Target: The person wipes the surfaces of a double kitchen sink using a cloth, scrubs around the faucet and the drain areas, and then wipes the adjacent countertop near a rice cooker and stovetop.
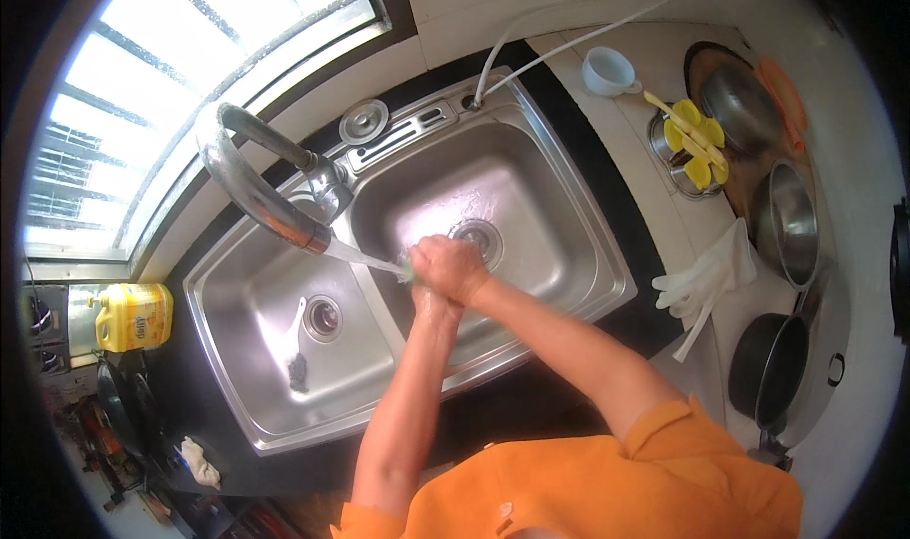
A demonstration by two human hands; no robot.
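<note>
Both hands are pressed together over the right basin of a stainless steel double sink (540, 276). My right hand (453, 267) lies over my left hand (432, 303) and hides most of its fingers. Water (362, 256) runs from the curved metal faucet (263, 198) onto the hands. A small patch of something green (410, 270) shows at their edge, too covered to identify. Just beyond the hands is the right basin's drain strainer (478, 235). In the left basin lies a white-handled scrubbing brush (298, 333) with a dark head, beside another drain (323, 318).
A metal lid (364, 121) rests behind the sink. On the right counter are a white cup (609, 71), yellow-handled utensils (693, 141), white gloves (711, 272), a steel bowl (793, 219) and a dark saucepan (768, 368). A yellow jug (135, 317) and a crumpled cloth (200, 462) sit left.
</note>
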